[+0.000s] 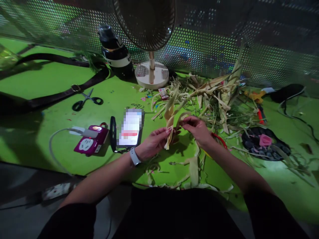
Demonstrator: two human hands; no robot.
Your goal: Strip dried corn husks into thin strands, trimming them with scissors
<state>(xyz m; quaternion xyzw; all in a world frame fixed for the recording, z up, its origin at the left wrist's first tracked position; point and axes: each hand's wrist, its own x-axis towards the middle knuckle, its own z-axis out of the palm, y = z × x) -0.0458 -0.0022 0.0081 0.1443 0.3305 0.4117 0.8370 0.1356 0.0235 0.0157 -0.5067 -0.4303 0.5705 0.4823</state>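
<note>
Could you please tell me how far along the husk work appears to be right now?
Early, it seems. Done: only a few loose scraps lie at the near edge of the table. In hand: the left hand and right hand pinch one twisted husk strip between them. Left: a large pile of dried husks behind the hands looks unworked.

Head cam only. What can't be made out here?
- Phone screen: pixel-blurred, unreadable.
- Fan: top cut off by the upper edge.
- Husk strip: the part pinched between left hand and right hand is covered by fingers.
- Red object: mostly hidden behind the right forearm.
- Yellow item by the husk pile: too small and blurred to identify.
</note>
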